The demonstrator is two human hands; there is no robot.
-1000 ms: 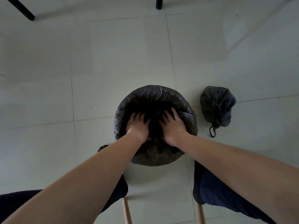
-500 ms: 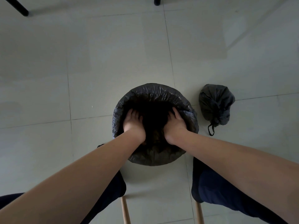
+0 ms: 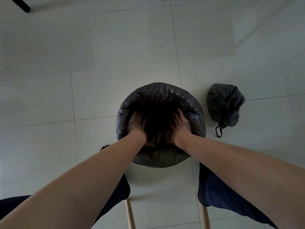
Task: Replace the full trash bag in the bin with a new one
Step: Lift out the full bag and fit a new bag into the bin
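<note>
A round bin stands on the tiled floor between my knees, lined with a new black trash bag [image 3: 159, 92] folded over its rim. Both my hands are inside the bin's mouth. My left hand [image 3: 136, 123] presses flat with straight fingers against the liner on the left inner wall. My right hand [image 3: 181, 123] presses the same way against the right inner wall. The bin's bottom is dark and I cannot make it out. The full trash bag [image 3: 225, 103], tied shut with a looped drawstring, lies on the floor to the right of the bin.
Two wooden chair legs [image 3: 130, 214] stand near the bottom edge between my dark-trousered legs. Black furniture legs [image 3: 21, 4] stand at the far top left and top centre. Pale floor tiles surround the bin.
Both hands moved apart inside the bin, from side by side near the middle out to the left and right walls, spreading the liner.
</note>
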